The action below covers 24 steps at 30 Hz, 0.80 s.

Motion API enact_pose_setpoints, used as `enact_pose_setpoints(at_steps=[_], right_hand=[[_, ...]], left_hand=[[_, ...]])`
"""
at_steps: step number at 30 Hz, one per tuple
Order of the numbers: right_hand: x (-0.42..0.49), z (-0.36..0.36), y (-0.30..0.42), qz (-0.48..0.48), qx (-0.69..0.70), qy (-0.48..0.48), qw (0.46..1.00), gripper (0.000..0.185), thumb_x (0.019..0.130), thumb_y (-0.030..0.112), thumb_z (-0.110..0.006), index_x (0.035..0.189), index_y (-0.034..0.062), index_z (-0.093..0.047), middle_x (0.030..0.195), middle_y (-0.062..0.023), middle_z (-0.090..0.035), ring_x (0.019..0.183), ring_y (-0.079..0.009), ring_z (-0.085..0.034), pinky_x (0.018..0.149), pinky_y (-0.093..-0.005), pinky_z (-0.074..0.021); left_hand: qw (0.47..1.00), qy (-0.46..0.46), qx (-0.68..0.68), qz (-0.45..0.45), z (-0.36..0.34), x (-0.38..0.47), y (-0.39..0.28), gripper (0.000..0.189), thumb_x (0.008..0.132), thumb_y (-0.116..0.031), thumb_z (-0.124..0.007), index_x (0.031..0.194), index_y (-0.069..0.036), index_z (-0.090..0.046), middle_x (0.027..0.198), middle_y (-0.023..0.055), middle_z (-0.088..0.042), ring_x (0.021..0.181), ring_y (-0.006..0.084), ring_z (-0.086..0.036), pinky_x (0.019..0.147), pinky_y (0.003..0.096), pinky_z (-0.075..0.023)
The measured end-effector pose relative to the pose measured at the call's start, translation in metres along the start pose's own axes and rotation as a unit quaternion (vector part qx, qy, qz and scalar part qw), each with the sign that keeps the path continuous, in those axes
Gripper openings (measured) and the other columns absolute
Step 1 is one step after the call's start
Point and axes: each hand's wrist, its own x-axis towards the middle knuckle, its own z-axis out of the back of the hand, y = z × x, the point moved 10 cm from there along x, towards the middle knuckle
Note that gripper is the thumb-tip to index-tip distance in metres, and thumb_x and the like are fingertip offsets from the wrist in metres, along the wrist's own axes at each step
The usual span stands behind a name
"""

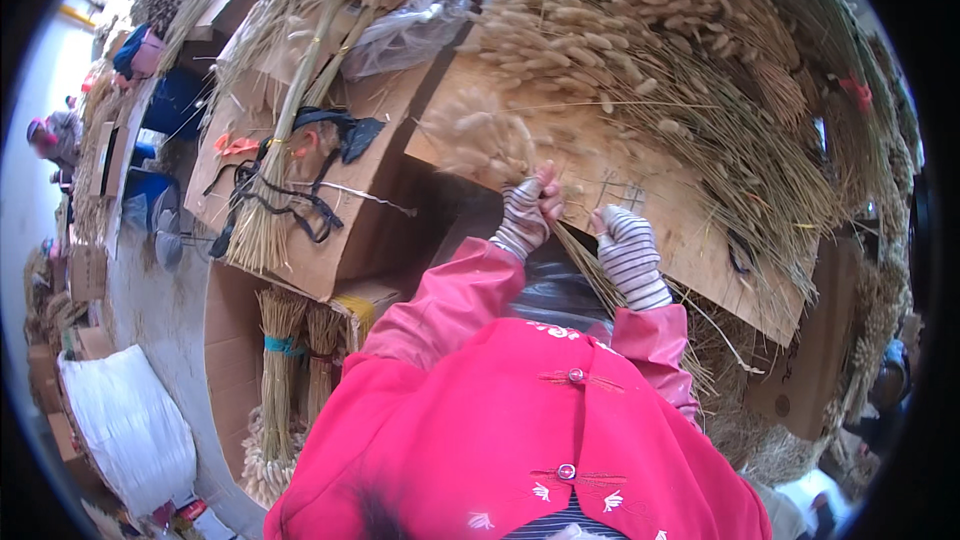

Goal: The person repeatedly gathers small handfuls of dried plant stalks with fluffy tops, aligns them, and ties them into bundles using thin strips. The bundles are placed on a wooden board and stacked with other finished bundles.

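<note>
My left hand (pixel 531 204), in a striped fingerless glove, is closed around the stems of a small bunch of dried bunny-tail grass (pixel 480 136). Its fluffy heads fan out beyond the fingers and look blurred. The stems (pixel 586 262) slant down from that hand and pass beside my right hand (pixel 628 251). That hand, gloved the same way, has curled fingers at the near edge of a wooden board (pixel 675 229); whether it grips anything is hidden. A large heap of loose bunny-tail grass (pixel 600 37) lies across the board, its stems pointing to the right.
Left of the board, a cardboard box (pixel 382 135) carries tied bunches (pixel 296 97), dark cloth ties (pixel 289 195) and a clear plastic bag (pixel 420 30). Below, an open carton (pixel 225 360) holds upright bundles (pixel 277 367). A person (pixel 56 135) is far left.
</note>
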Motion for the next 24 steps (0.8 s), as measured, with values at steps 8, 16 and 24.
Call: enact_pose_setpoints(at_steps=[8,16,24], right_hand=[[-0.006,-0.005,-0.003,0.009,-0.053,0.082,0.995,0.024,0.076,0.012,-0.062,0.062,0.0022,-0.045,0.058,-0.0160,-0.045,0.055,-0.0345,-0.047,0.052,-0.0410,-0.0368],[-0.006,-0.013,-0.004,-0.004,-0.054,0.078,0.995,0.015,0.071,0.017,-0.064,0.070,0.0059,-0.054,0.064,-0.0124,-0.055,0.063,-0.0301,-0.056,0.057,-0.0404,-0.0430],[-0.006,-0.014,-0.017,-0.055,0.048,-0.013,0.997,0.018,0.080,0.014,-0.058,0.067,0.0029,-0.052,0.060,-0.0149,-0.052,0.057,-0.0324,-0.054,0.053,-0.0396,-0.0413]], left_hand=[[0.999,-0.035,0.017,0.001,-0.011,-0.005,-0.007,0.021,0.081,-0.022,-0.064,0.073,-0.017,-0.045,0.058,-0.0054,-0.039,0.041,0.0046,-0.029,0.037,0.0205,-0.0215],[0.998,-0.018,0.059,-0.026,-0.008,-0.003,-0.012,0.020,0.085,-0.023,-0.055,0.072,-0.014,-0.043,0.063,-0.0035,-0.041,0.044,0.0058,-0.027,0.040,0.0205,-0.0244],[0.995,0.022,0.081,-0.052,-0.006,-0.002,-0.015,0.022,0.087,-0.032,-0.053,0.075,-0.015,-0.048,0.071,-0.0020,-0.045,0.053,0.0080,-0.035,0.046,0.0223,-0.0308]])
